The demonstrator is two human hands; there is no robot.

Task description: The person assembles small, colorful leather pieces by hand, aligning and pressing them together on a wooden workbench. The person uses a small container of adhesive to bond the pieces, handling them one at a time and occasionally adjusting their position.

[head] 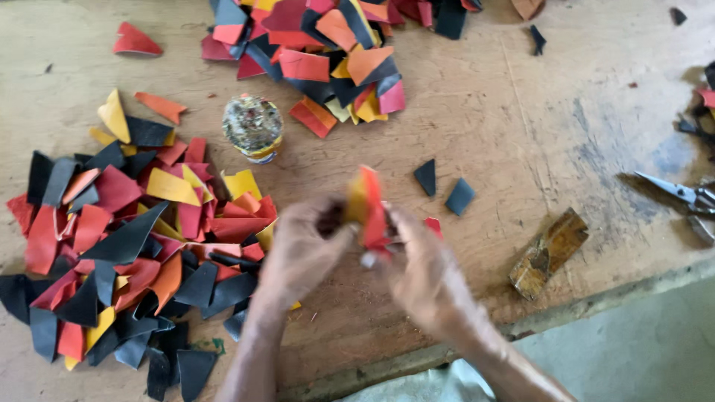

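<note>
Left hand [302, 249] and right hand [417, 264] both pinch a red-and-yellow leather bundle [367, 207], below the glue jar [253, 126].

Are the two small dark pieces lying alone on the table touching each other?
Apart. The head view shows bare wood between the left dark piece and the right dark piece, beyond the hands.

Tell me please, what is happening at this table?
A person holds a small bundle of red and yellow scraps between the left hand and right hand, above a wooden table. Piles of red, yellow, orange and black scraps lie around, with a jar and scissors.
</note>
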